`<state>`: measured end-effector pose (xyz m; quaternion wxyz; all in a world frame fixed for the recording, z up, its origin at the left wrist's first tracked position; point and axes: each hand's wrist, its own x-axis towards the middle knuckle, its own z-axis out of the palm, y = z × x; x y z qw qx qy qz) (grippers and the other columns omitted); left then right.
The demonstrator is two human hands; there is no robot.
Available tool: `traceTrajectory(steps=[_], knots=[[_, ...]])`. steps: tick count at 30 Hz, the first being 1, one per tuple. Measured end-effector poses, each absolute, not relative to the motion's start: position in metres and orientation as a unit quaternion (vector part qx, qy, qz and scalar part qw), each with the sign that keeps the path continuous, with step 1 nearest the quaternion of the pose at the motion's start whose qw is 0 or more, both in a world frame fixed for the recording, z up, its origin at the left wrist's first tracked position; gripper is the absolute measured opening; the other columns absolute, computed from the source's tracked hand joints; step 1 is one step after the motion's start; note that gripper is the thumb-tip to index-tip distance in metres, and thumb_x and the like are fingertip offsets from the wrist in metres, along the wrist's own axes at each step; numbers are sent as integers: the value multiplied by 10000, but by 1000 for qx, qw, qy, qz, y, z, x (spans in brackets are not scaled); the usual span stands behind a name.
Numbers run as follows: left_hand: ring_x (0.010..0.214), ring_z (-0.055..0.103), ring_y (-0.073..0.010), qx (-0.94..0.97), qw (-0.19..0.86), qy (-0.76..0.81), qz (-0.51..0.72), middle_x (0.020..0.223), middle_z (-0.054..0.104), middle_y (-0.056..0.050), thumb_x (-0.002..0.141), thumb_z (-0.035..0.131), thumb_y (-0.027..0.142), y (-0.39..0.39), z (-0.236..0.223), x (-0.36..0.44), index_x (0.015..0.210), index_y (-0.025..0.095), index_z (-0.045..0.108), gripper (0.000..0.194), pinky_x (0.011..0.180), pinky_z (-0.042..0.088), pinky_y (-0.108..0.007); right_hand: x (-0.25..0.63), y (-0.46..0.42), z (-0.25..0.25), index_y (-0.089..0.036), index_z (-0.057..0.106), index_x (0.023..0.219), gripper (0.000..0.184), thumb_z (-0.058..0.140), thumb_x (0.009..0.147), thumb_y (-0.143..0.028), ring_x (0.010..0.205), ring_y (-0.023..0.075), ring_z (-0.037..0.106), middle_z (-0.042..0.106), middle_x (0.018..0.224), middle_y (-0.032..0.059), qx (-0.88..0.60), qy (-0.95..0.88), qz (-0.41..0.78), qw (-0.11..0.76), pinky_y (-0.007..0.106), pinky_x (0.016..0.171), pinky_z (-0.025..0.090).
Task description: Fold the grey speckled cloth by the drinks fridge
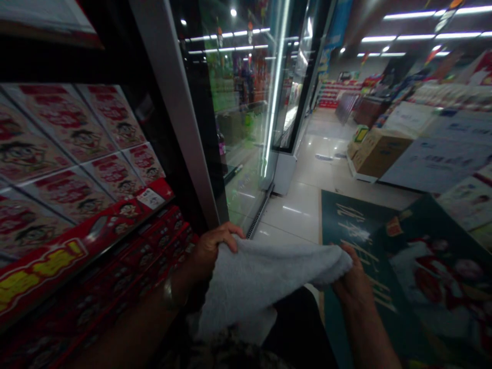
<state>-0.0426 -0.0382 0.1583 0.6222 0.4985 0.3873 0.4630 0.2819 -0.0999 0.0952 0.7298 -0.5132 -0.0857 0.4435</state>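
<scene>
Where the two hands draw it out in front of the body, the pale grey-white cloth (261, 277) spans the lower middle of the view. Its surface looks soft and slightly fuzzy, without visible print or pattern. Broad and loosely draped below the left hand, it narrows toward the right hand into a bunched, rounded fold. The upper edge runs nearly level between the hands, with shallow creases extending along it; the lower part slopes down in front of dark clothing (303, 323), and a lighter portion shows near the bottom. Shading is greyer in the folds, and fine weave detail is too blurred to tell.

The left hand (215, 248), with a metallic bracelet (168, 293) at the wrist, is closed on the cloth's upper corner, its fingers bent over the edge. The right hand (353, 282) is likewise closed around the bunched end; its fingertips are partly hidden by fabric.

Red-and-white cartons (57, 148) stand to the left of the cloth. Beyond it are a tall glass door (246, 118) and pale floor tiles (282, 218); to the right lies a dark green mat (346, 225) bearing pale characters.
</scene>
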Motion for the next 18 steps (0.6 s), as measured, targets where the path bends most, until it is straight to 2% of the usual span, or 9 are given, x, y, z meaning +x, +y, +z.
traceTrajectory(steps=[2, 5, 9, 12, 15, 18], knots=[[843, 639, -185, 540, 566, 390, 486, 877, 693, -44, 533, 792, 121, -33, 153, -39, 520, 163, 703, 99, 690, 478, -233, 281, -100, 95, -215, 586, 907, 576, 848, 397, -267, 661, 134, 622, 676, 754, -24, -529, -87, 451, 713, 257, 616, 534], [776, 642, -166, 469, 564, 436, 521, 860, 701, -11, 531, 767, 161, -23, 138, -32, 576, 188, 700, 85, 631, 485, -232, 277, -99, 99, -209, 608, 983, 639, 839, 391, -275, 626, 126, 608, 664, 723, -23, -548, -75, 456, 697, 238, 588, 516], [589, 606, -137, 397, 581, 481, 523, 651, 702, 32, 469, 774, 185, -19, 128, -25, 772, 202, 723, 308, 542, 467, -230, 272, -96, 112, -204, 625, 1059, 731, 831, 364, -299, 616, 127, 604, 673, 739, -9, -571, -82, 462, 673, 228, 573, 496], [606, 622, -134, 405, 575, 499, 507, 663, 723, 28, 495, 792, 242, -17, 129, -24, 832, 181, 717, 351, 570, 477, -227, 271, -94, 119, -193, 633, 1062, 782, 832, 318, -328, 629, 139, 602, 686, 758, 9, -596, -90, 473, 643, 232, 574, 481], [608, 625, -142, 424, 571, 507, 487, 655, 725, 24, 504, 796, 266, -14, 128, -25, 795, 168, 713, 318, 549, 454, -222, 273, -92, 120, -177, 641, 1053, 767, 808, 328, -362, 655, 145, 595, 691, 767, 19, -622, -116, 471, 616, 234, 593, 463], [621, 628, -149, 398, 585, 510, 489, 627, 712, 36, 471, 802, 213, -12, 123, -26, 755, 175, 705, 303, 527, 422, -213, 276, -91, 115, -162, 672, 1022, 654, 716, 429, -435, 752, 158, 603, 701, 844, 33, -673, -180, 419, 583, 231, 626, 432]])
